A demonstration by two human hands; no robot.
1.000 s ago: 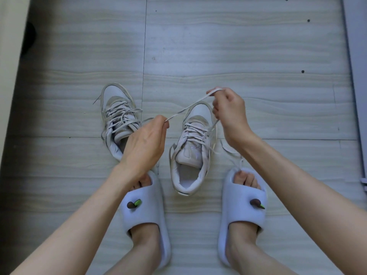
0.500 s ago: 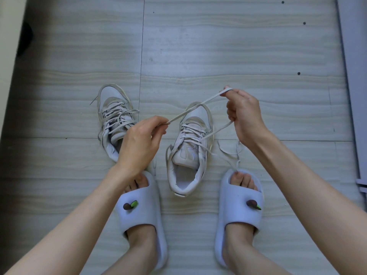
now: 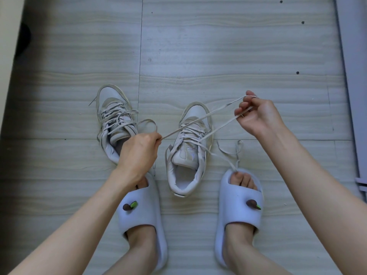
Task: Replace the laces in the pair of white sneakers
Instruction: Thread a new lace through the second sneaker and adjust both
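Two white sneakers stand on the floor, toes pointing away from me. The left sneaker [image 3: 113, 120] has loose, tangled laces. The right sneaker [image 3: 188, 151] sits between my feet with its laces slack. A pale flat lace [image 3: 198, 121] stretches taut over the right sneaker between my hands. My left hand [image 3: 139, 153] pinches one end of it beside the left sneaker's heel. My right hand [image 3: 258, 118] grips the other part, looped over its fingers, to the right of the sneaker's toe. A further stretch runs from that hand down to the eyelets.
My feet wear pale blue slides, the left slide [image 3: 141, 221] and the right slide [image 3: 240, 215], just below the sneakers. A loose lace end [image 3: 232, 151] curls on the tiles by my right toes. A grey frame [image 3: 351, 76] runs along the right edge; a wall is on the left.
My right hand has moved to the right and away from the sneaker, drawing the lace out longer. My left hand has stayed beside the left sneaker, still pinching its end.
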